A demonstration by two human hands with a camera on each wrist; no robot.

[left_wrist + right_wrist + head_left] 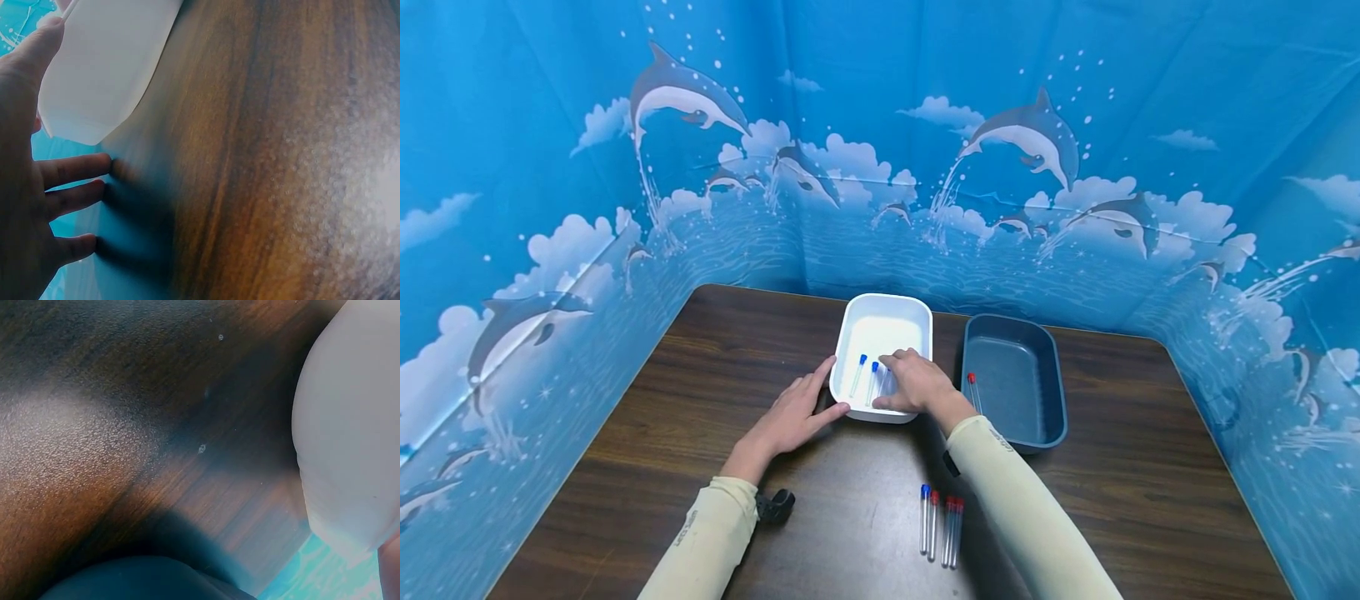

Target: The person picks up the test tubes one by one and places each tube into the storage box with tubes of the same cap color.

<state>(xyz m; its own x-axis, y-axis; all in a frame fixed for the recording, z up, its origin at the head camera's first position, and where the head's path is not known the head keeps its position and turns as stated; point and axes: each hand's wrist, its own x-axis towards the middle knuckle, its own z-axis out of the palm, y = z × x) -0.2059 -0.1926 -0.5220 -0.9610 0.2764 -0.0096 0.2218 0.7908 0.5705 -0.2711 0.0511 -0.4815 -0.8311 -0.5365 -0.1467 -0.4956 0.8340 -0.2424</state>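
My right hand (917, 382) reaches into a white tray (886, 303), its thumb and fingertips apart around a blue-capped tube (886, 383). The hand partly covers that tube, and whether it pinches it is unclear. Two more blue-capped tubes, a left one (857, 375) and a middle one (872, 385), lie beside it in the tray. At the tray's left side, my left hand (790, 414) has its fingers spread and its thumb at the near corner. In the left wrist view, the thumb (47, 40) touches the tray's outer wall (112, 62).
Right of the white tray stands a dark grey-blue tray (1018, 375) with a red-capped tube (973, 392) in it. Closer to me, a blue-capped tube (924, 525) and several red-capped tubes (933, 529) lie side by side on the wooden table (850, 508). A dolphin-print curtain (865, 183) surrounds the table.
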